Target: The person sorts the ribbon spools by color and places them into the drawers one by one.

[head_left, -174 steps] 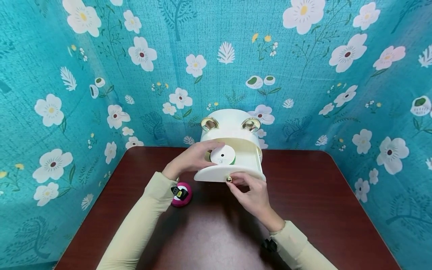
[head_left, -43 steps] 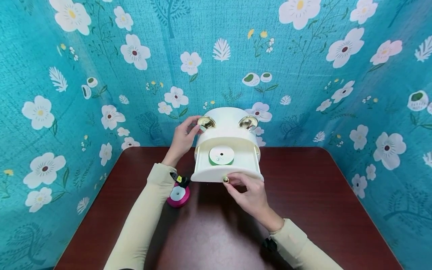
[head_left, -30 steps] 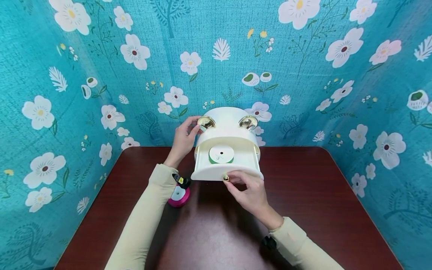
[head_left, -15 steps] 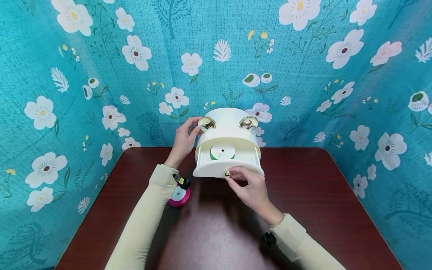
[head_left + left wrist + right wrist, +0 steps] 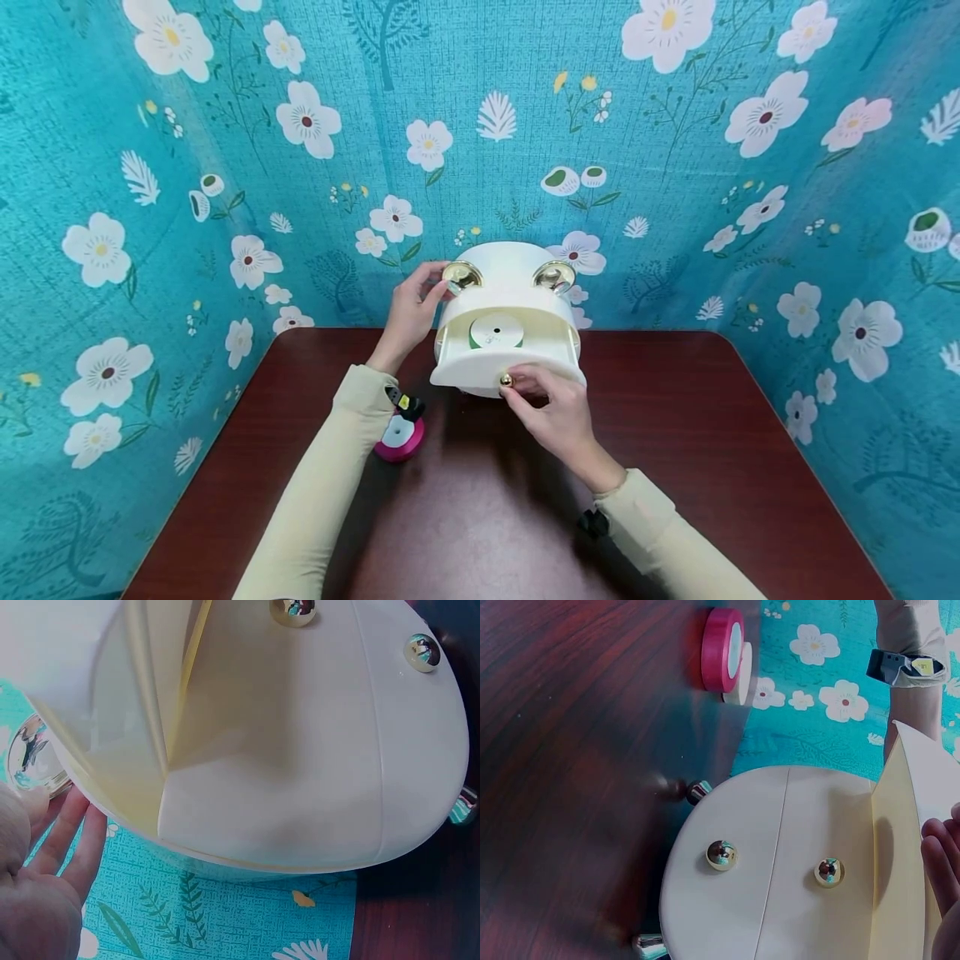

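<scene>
A white storage box (image 5: 506, 262) with gold round eyes stands at the table's back, its top drawer (image 5: 472, 367) pulled partly out. Inside the drawer lies a green ribbon spool (image 5: 497, 331) with a white face, partly behind the drawer front. My right hand (image 5: 551, 412) pinches the drawer's gold knob (image 5: 506, 380) between thumb and fingers. At the box's upper left, my left hand (image 5: 411, 312) holds the left gold eye (image 5: 462, 276), thumb in front; the left wrist view shows its fingers (image 5: 67, 832) reaching behind the box edge.
A pink ribbon spool (image 5: 400, 437) lies on the dark red table (image 5: 675, 467) below the left wrist; a white disc (image 5: 740, 675) shows against it in the right wrist view. Lower gold knobs (image 5: 721, 855) protrude from the box front. A flowered teal cloth (image 5: 495, 183) hangs behind.
Earlier my left hand held the green spool in the drawer; it has since let go and moved up to the gold eye. Over the last second, my right hand has slid the drawer inward.
</scene>
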The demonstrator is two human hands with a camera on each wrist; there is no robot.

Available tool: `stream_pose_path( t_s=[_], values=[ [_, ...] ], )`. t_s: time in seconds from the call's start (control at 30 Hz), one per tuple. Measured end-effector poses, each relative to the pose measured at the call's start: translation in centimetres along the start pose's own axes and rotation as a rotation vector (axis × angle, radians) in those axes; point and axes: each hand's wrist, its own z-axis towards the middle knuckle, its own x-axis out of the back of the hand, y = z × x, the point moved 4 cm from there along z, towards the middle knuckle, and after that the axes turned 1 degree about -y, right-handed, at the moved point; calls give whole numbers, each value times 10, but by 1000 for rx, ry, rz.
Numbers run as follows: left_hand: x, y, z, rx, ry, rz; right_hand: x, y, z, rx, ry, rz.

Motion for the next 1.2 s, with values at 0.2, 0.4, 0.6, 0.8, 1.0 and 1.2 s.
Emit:
stream_pose_path(
  t_s=[0.2,0.4,0.6,0.8,1.0,1.2],
  values=[
    [0,-1,-1,-1,13,-1,-1,3,2,-19,-14,-10],
    [-2,-2,-1,-6,18,16,-3,7,2,-18,-3,-28],
    [-2,-3,-1,-7,24,-2,-4,10,4,-24,0,-26],
    [-1,-3,0,-18,31,-4,-4,12,8,-56,-6,-22],
    [-2,-3,0,-16,40,14,-5,15,10,-104,-25,-35],
    [-3,-2,-1,-8,38,23,-5,19,10,-129,-26,-48]
  ],
)
